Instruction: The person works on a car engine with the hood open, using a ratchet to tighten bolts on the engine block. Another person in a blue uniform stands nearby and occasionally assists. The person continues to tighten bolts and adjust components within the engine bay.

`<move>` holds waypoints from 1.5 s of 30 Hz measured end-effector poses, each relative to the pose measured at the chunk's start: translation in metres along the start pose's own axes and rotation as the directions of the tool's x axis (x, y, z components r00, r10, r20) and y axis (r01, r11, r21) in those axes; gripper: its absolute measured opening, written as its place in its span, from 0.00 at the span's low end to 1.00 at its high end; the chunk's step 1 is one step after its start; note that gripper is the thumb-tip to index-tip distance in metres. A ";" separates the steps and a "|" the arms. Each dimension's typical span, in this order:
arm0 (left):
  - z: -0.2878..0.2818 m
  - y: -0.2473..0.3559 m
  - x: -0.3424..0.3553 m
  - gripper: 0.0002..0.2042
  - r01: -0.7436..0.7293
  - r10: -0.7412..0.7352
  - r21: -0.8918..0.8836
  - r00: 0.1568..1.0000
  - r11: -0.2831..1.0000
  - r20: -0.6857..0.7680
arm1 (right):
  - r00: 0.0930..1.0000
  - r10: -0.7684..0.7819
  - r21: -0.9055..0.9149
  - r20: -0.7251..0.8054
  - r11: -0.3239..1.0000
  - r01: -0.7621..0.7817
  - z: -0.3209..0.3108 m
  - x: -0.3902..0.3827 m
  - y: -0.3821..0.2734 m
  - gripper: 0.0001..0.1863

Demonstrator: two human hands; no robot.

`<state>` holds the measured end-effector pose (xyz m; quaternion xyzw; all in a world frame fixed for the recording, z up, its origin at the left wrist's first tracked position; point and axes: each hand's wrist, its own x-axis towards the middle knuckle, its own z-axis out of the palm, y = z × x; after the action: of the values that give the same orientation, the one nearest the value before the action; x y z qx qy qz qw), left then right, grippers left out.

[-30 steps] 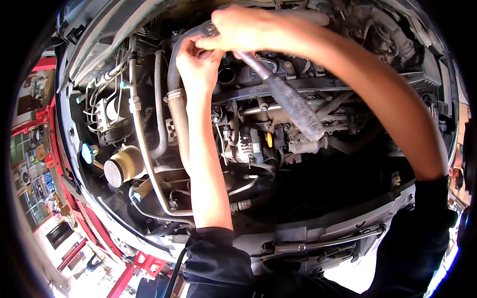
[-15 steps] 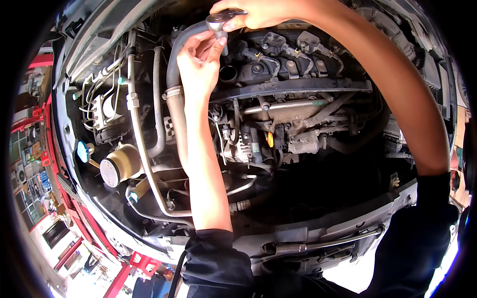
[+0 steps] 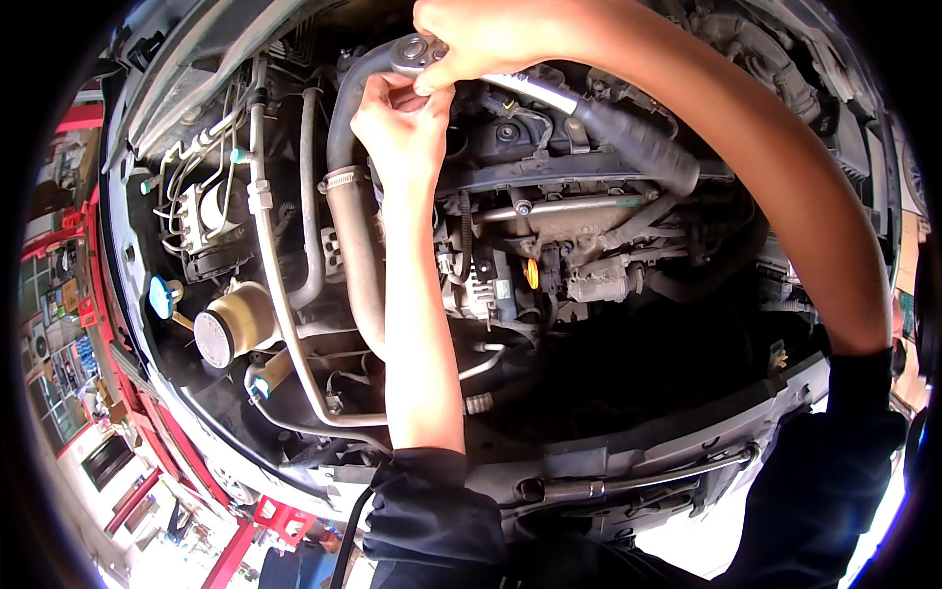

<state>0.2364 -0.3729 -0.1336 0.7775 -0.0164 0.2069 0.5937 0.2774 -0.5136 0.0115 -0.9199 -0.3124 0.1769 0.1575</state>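
Observation:
In the head view, my right hand (image 3: 471, 39) is closed on the round head of a metal ratchet (image 3: 410, 54) at the top centre. The handle slants down to the right and ends in a dark, motion-blurred grip (image 3: 648, 147). Just under the head, my left hand (image 3: 402, 123) has its fingers curled and pinched against the tool; what sits between them is mostly hidden, apparently a socket. Behind both hands runs a thick grey hose (image 3: 343, 128) with a metal clamp (image 3: 341, 178), beside the dark engine top (image 3: 510, 147).
A cream reservoir (image 3: 245, 319), blue cap (image 3: 162, 294) and pipes fill the left of the engine bay. A long metal bar tool (image 3: 608, 486) lies along the front edge (image 3: 657, 432). Red metal framework (image 3: 275, 515) and shop clutter show beyond the car at left.
The ratchet handle has swung from pointing steeply downward a second ago, through out of sight, to lying higher toward the right. Both hands have shifted slightly, staying at the ratchet head.

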 end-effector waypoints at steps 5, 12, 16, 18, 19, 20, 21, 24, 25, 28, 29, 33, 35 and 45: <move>0.001 0.007 0.004 0.11 0.085 -0.087 0.033 0.994 0.996 0.072 | 0.988 -0.077 -0.058 0.138 0.995 0.085 -0.012 0.002 0.009 0.14; -0.011 0.001 0.011 0.11 0.098 -0.077 -0.087 0.972 0.991 0.220 | 0.977 -0.109 -0.025 0.183 0.993 0.115 -0.009 0.013 0.022 0.16; 0.000 0.001 0.004 0.12 0.133 -0.075 -0.230 0.967 0.964 0.242 | 0.988 -0.147 -0.167 0.036 0.974 0.151 0.007 0.020 0.027 0.14; 0.004 0.006 0.003 0.11 0.148 -0.072 -0.308 0.966 0.940 0.247 | 0.996 -0.083 -0.027 0.042 0.996 0.084 -0.001 0.005 0.014 0.13; 0.005 0.005 0.002 0.11 0.152 -0.064 -0.325 0.962 0.933 0.267 | 0.997 -0.053 0.045 0.047 0.998 0.051 -0.003 0.000 0.010 0.13; 0.005 0.003 0.003 0.11 0.155 -0.055 -0.343 0.957 0.926 0.284 | 0.982 -0.116 -0.068 -0.150 0.992 0.107 0.013 0.010 -0.003 0.13; 0.005 0.001 0.005 0.10 0.158 -0.045 -0.361 0.952 0.919 0.302 | 0.983 0.165 -0.057 0.078 0.985 -0.160 0.006 0.006 -0.009 0.14; 0.012 -0.012 0.008 0.10 0.038 0.071 -0.329 0.947 0.943 0.313 | 0.981 0.192 0.290 -0.040 0.941 -0.172 0.019 -0.001 -0.010 0.13; 0.016 -0.017 0.008 0.09 0.022 0.104 -0.341 0.932 0.940 0.347 | 0.960 0.273 0.211 -0.068 0.944 -0.254 0.031 0.014 -0.009 0.11; 0.022 -0.011 0.009 0.03 0.133 0.004 -0.384 0.942 0.914 0.335 | 0.957 0.288 0.167 0.016 0.943 -0.287 0.021 0.010 -0.011 0.11; 0.013 -0.018 0.016 0.03 0.123 -0.030 -0.261 0.943 0.957 0.332 | 0.954 0.300 0.016 -0.022 0.954 -0.300 0.022 0.021 -0.018 0.11; 0.023 -0.011 0.019 0.06 0.131 -0.065 -0.244 0.963 0.961 0.260 | 0.967 -0.223 -0.057 0.119 0.971 0.231 -0.005 0.005 0.002 0.10; 0.023 -0.010 0.022 0.07 0.093 -0.023 -0.179 0.933 0.979 0.359 | 0.941 -0.116 -0.112 0.319 0.981 0.159 -0.021 -0.002 0.007 0.08; 0.013 0.021 0.017 0.19 0.138 -0.101 -0.137 0.965 0.981 0.244 | 0.986 -0.140 0.075 0.094 0.988 0.133 0.004 0.003 0.021 0.09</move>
<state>0.2503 -0.3872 -0.1106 0.7482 -0.0555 0.0750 0.6568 0.2890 -0.5268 -0.0013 -0.8806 -0.3758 0.2216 0.1850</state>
